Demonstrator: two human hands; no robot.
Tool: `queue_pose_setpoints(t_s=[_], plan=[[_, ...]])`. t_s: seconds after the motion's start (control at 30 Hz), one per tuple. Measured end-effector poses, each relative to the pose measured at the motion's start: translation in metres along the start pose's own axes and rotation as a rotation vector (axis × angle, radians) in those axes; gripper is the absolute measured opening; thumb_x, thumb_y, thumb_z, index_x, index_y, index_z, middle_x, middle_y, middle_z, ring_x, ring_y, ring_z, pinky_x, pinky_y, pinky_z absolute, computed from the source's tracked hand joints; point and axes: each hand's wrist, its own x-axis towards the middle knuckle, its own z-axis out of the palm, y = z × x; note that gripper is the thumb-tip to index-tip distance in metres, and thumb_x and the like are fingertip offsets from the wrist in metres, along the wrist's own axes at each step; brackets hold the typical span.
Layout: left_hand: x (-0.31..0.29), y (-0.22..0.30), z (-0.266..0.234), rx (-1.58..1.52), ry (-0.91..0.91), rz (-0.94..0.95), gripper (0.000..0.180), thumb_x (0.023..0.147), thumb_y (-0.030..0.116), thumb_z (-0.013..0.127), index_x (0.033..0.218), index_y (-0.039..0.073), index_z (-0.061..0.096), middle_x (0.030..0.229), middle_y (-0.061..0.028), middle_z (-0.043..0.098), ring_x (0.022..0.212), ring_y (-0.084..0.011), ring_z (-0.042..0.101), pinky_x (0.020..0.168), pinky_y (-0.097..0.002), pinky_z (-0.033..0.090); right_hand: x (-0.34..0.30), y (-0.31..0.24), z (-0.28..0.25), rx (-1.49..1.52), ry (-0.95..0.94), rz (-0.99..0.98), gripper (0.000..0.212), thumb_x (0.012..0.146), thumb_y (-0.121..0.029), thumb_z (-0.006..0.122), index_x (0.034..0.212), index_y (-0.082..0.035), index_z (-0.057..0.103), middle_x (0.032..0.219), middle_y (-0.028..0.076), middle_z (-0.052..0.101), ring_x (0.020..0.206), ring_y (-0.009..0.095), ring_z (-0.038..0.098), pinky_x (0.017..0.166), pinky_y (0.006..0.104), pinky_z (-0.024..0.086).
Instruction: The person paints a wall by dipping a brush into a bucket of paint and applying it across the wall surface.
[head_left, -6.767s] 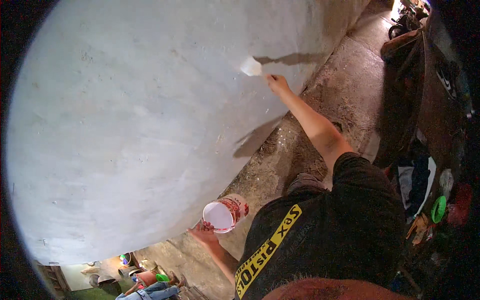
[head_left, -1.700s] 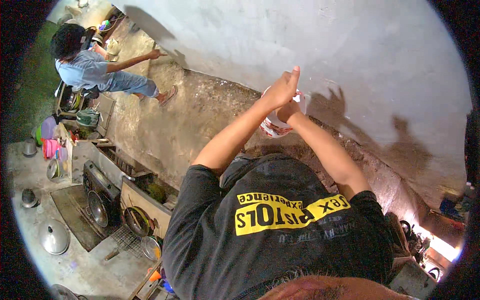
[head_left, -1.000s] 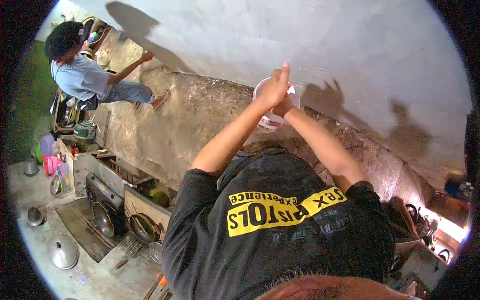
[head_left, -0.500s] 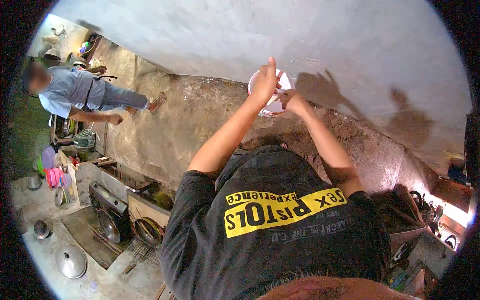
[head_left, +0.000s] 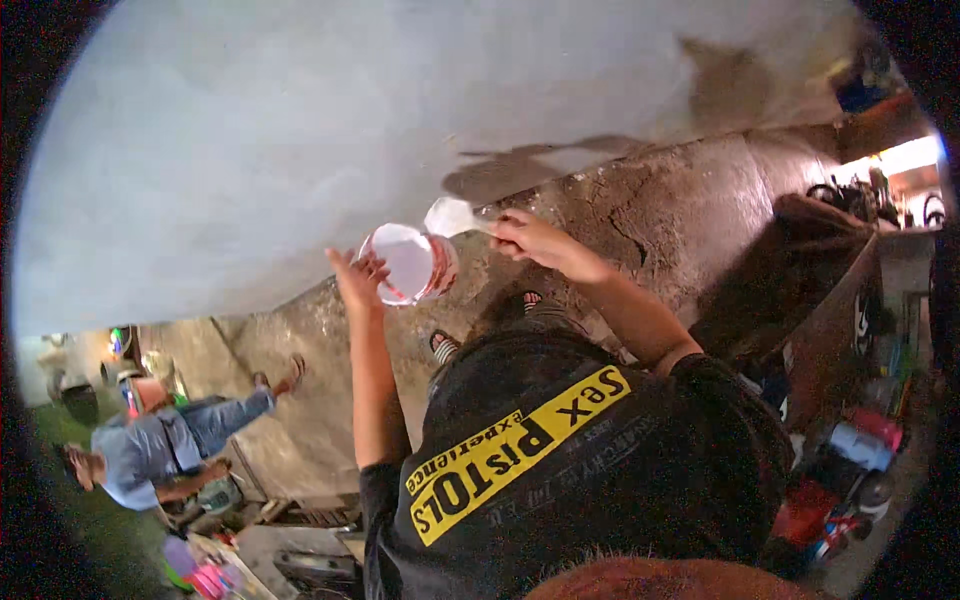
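A white tub [head_left: 444, 268] with red markings on its outside hangs tilted in front of me, its pale inside facing up. My left hand [head_left: 360, 284] grips it at the left rim, fingers lying over the edge and thumb sticking up. To the right of the tub, my right hand [head_left: 528, 243] is closed around the handle of a white paddle-shaped scoop [head_left: 452, 216]. The scoop's broad end is just beyond the tub's right rim, outside it. What the tub holds, if anything, I cannot make out.
A pale wall [head_left: 250, 170] rises beyond the tub, above a worn earthen-looking floor [head_left: 640, 210]. Another person [head_left: 165, 445] stands at the lower left near kitchenware. At the right is a dark-sided counter [head_left: 800, 280], with colourful items [head_left: 860, 450] below it.
The scoop has come out of the tub to its right, and my hands have moved apart. My view has turned right, so the other person now appears lower.
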Motion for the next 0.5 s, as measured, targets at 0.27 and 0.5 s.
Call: queue_pose_setpoints(t_s=[0.27,0.5], plan=[[0.008,-0.007,-0.013,-0.005,0.086,-0.056,0.087,0.082,0.067,0.042,0.131,-0.003,0.024,0.094,-0.0159,0.048,0.074,-0.0264,0.052,0.062,-0.0383,0.043,0.043,-0.04,-0.132,0.073,0.492,-0.2,0.031,0.091,-0.027,0.051,0.107,-0.003,0.041,0.079,0.003,0.051,0.055,0.006,0.041,0.043,0.0205,0.032],[0.004,0.002,-0.018,0.026,0.209,-0.047,0.09,0.079,0.068,0.046,0.128,-0.005,0.026,0.089,-0.0139,0.048,0.072,-0.0245,0.053,0.061,-0.0382,0.045,0.13,-0.078,-0.233,-0.244,0.853,-0.192,0.028,0.09,-0.03,0.052,0.098,-0.003,0.047,0.069,0.001,0.05,0.053,0.007,0.042,0.043,0.0238,0.035]])
